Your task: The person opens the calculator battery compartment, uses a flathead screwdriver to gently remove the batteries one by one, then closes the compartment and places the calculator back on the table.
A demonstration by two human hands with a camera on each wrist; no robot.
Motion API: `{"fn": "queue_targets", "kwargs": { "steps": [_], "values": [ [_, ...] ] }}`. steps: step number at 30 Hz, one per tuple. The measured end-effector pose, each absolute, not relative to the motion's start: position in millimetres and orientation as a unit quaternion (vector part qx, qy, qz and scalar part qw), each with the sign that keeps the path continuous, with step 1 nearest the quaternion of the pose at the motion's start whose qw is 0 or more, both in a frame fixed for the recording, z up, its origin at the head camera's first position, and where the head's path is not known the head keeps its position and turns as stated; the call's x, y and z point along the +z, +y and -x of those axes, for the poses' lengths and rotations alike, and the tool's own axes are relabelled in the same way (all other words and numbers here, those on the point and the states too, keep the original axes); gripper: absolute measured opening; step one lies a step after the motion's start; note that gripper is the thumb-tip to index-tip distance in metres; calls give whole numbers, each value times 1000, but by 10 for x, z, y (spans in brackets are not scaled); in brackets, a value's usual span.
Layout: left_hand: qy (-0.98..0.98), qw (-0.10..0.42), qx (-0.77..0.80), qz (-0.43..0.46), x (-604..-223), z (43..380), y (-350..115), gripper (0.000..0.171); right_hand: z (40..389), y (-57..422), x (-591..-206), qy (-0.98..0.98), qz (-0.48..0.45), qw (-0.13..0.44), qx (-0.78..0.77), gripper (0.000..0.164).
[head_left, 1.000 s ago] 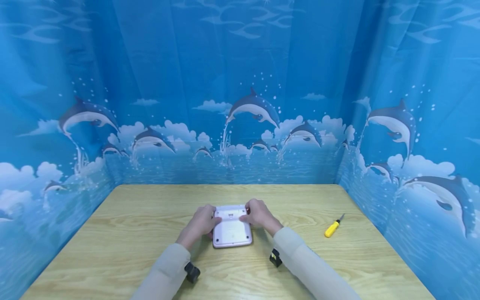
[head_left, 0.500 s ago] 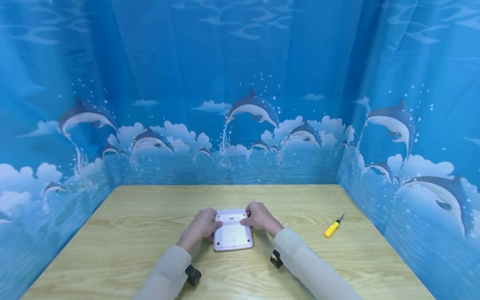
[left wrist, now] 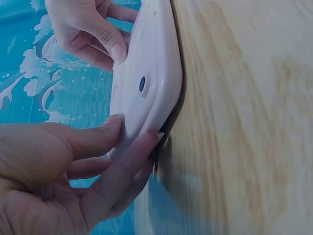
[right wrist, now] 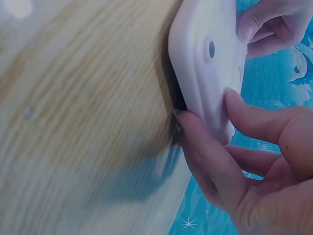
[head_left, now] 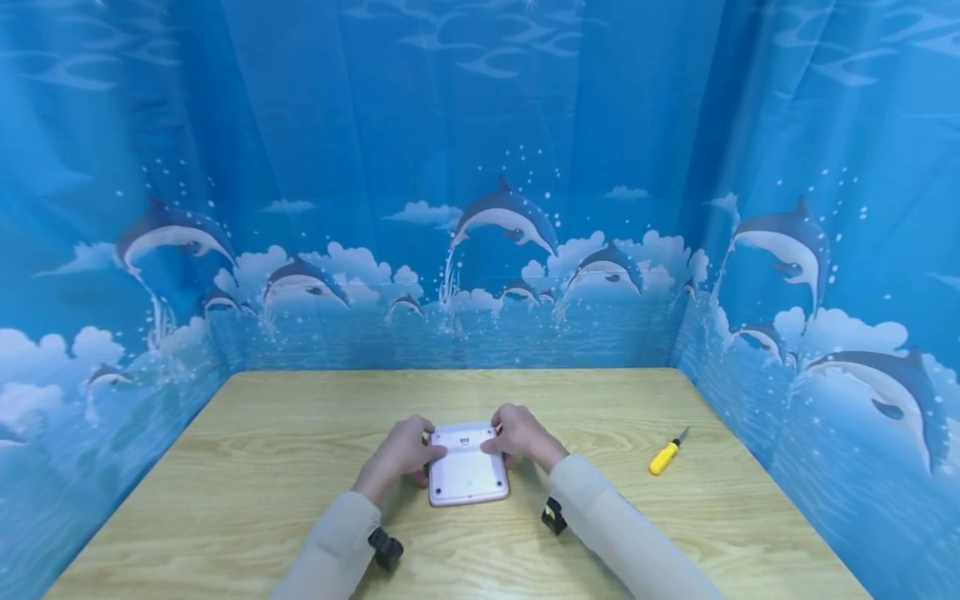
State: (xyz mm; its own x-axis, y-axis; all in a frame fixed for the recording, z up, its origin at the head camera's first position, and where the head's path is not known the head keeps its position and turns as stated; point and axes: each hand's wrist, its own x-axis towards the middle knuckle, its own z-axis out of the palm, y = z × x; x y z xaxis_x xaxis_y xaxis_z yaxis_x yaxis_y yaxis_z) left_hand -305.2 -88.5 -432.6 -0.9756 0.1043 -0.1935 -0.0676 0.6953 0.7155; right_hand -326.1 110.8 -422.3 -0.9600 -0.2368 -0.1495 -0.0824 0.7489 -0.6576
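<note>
A pale pink-white plastic device (head_left: 468, 479), by its shape a desk calculator, is held underside up in the middle of the table. Small dark feet sit near its corners, and a small latch mark shows near the far edge. My left hand (head_left: 405, 450) grips its left side, thumb on the upturned back and fingers along the edge. The right hand (head_left: 521, 435) grips the other side the same way. In the left wrist view the calculator's edge (left wrist: 168, 63) lies close to the wood; I cannot tell whether it touches. Its keys side is hidden.
A yellow-handled screwdriver (head_left: 665, 458) lies to the right on the wooden table (head_left: 300, 475), its tip pointing away. Blue curtains with dolphins (head_left: 498, 221) enclose the table's back and sides.
Both hands have drawn the calculator slightly toward me and a touch to the right, keeping their grip. The screwdriver has stayed put.
</note>
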Motion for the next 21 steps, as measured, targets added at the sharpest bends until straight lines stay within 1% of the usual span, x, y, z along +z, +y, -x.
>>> {"fn": "queue_targets", "kwargs": {
  "steps": [9, 21],
  "values": [
    [896, 110, 429, 18, -4346, 3098, -886, 46, 3284, 1149, -4213, 925, 88, 127, -346, 48],
    [903, 102, 417, 2, -4324, 3116, -931, 35, 3297, 1157, -4218, 918, 79, 136, -364, 46]
  ]
}}
